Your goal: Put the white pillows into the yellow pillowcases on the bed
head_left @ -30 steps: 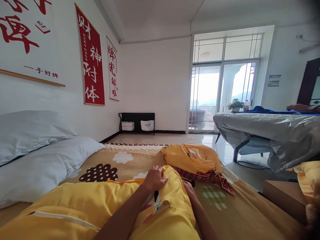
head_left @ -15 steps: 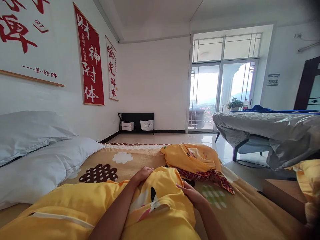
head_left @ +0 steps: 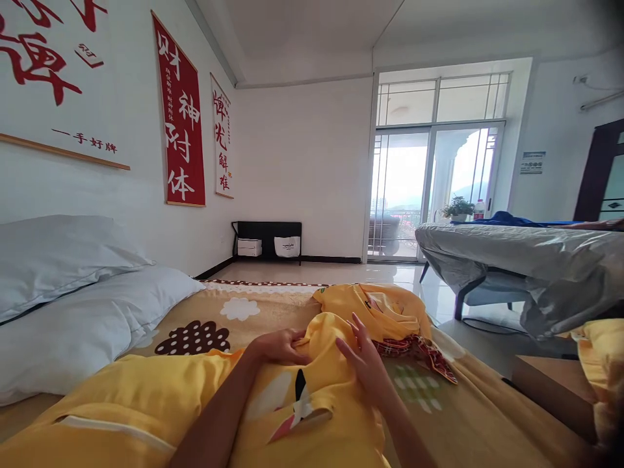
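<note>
A plump yellow pillow [head_left: 312, 377] with a cartoon print lies in front of me on the bed. My left hand [head_left: 280, 346] is closed on the fabric at its upper left corner, fingers curled into the cloth. At the upper right edge, my right hand [head_left: 363, 361] rests against the pillow with thumb and fingers spread apart. To the left is another yellow pillow [head_left: 121, 403] with a white strip along a seam. Just beyond my right hand lies a crumpled yellow cloth [head_left: 390, 309] with a red plaid part [head_left: 429, 357].
White pillows [head_left: 127, 305] are stacked at the left by the wall. The bed has a brown patterned blanket [head_left: 277, 305]. On the right are a cardboard box [head_left: 550, 383], more yellow fabric [head_left: 604, 351], a plastic-covered table [head_left: 517, 250] and a chair [head_left: 492, 289].
My left hand has moved right and curled into the pillow's corner. My right hand has lifted slightly, its fingers now spread. The pillow's top end stands higher.
</note>
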